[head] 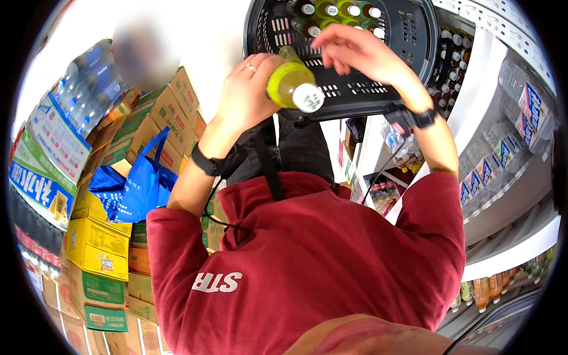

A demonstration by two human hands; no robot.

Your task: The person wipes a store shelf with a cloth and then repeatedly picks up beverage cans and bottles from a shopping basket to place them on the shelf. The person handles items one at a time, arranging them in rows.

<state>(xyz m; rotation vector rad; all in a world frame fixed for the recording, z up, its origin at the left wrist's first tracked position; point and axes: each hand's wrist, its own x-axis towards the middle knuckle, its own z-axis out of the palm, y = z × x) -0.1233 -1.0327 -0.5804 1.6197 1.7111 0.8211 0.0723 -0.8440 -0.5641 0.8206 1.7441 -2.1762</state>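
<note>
My left hand point(248, 91) grips a plastic drink bottle point(288, 84) with a yellow-green label and a white cap. The cap tilts towards me and bears writing. To the right, my right hand point(359, 53) hangs over the black plastic basket point(328, 108), its fingers apart and slightly curled, nothing visible in them. Upright in the basket's far part stand several capped bottles point(330, 9), some yellow-green and some dark. My right hand covers part of the nearer ones. The held bottle is above the basket's near left part.
Stacked cardboard cartons point(164, 115) and a blue bag point(146, 182) line the left, with a wrapped pack of Pepsi bottles point(95, 73) further up. White shelving point(510, 257) on the right holds clear bottles point(483, 171) and orange drinks point(481, 290). Dark bottles point(452, 66) stand beyond the basket's right side.
</note>
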